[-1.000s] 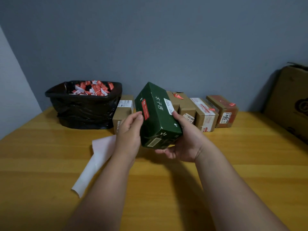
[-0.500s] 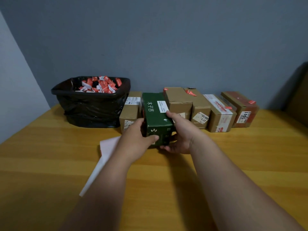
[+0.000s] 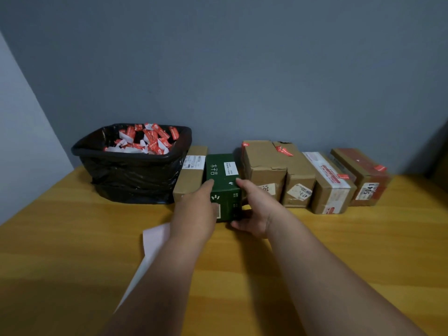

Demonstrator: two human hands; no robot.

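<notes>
While your left hand [image 3: 197, 209] and right hand [image 3: 253, 212] clasp the green box [image 3: 223, 178] by its sides, it seems set on the bench [image 3: 339, 251] between the tan parcel [image 3: 190, 187] and the taped parcel [image 3: 263, 166], leaving only the release.

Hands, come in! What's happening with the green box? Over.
Report: left hand and right hand both grip green box. Box in row between plain brown box and dented brown box. Path clear.

Green box [image 3: 221, 175] wedged btwn brown boxes [image 3: 191, 175] [image 3: 264, 166]; table [image 3: 339, 251] front open
</notes>
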